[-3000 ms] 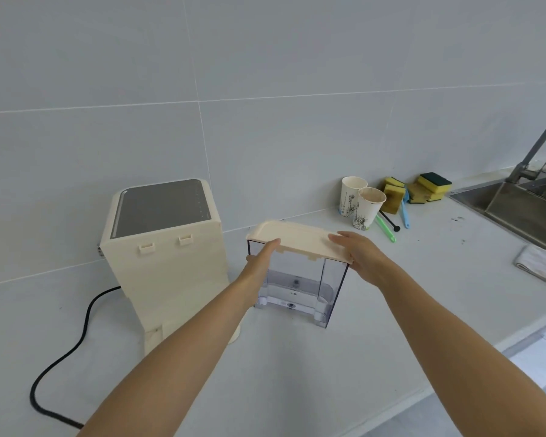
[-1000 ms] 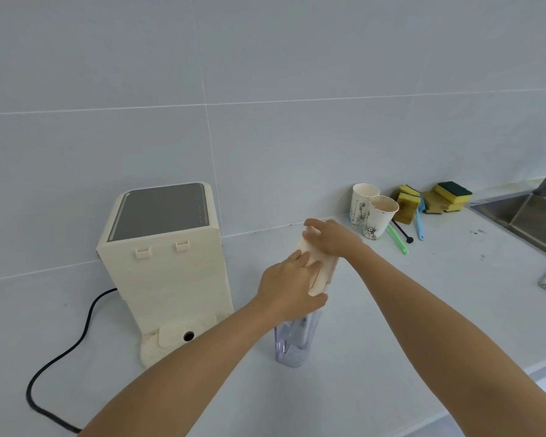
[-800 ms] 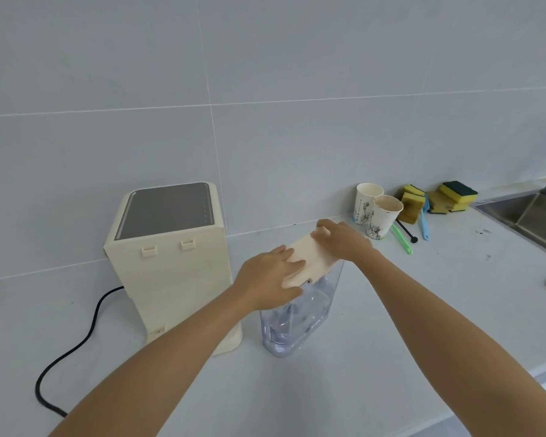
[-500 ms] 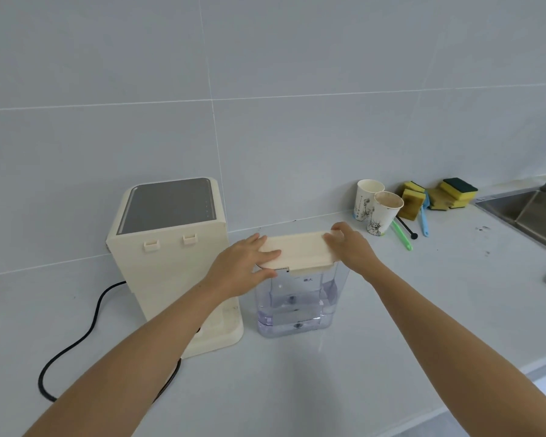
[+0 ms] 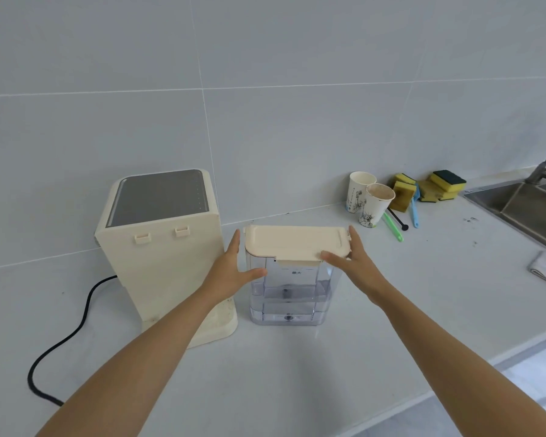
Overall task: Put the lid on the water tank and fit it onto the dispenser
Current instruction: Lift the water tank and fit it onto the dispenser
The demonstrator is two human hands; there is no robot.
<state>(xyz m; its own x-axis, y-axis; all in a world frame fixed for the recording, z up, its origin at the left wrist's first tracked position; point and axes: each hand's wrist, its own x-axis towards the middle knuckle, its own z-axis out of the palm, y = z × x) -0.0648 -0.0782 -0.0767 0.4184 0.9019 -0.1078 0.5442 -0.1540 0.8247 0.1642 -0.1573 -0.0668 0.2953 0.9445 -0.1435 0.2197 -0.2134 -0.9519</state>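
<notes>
Left hand and right hand are pressing straight fingers against opposite sides of water tank; lid is sitting on it, dispenser just beside.

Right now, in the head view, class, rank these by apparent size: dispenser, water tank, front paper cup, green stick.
1. dispenser
2. water tank
3. front paper cup (farther off)
4. green stick

tank now square-on, lid seemingly flush
</notes>
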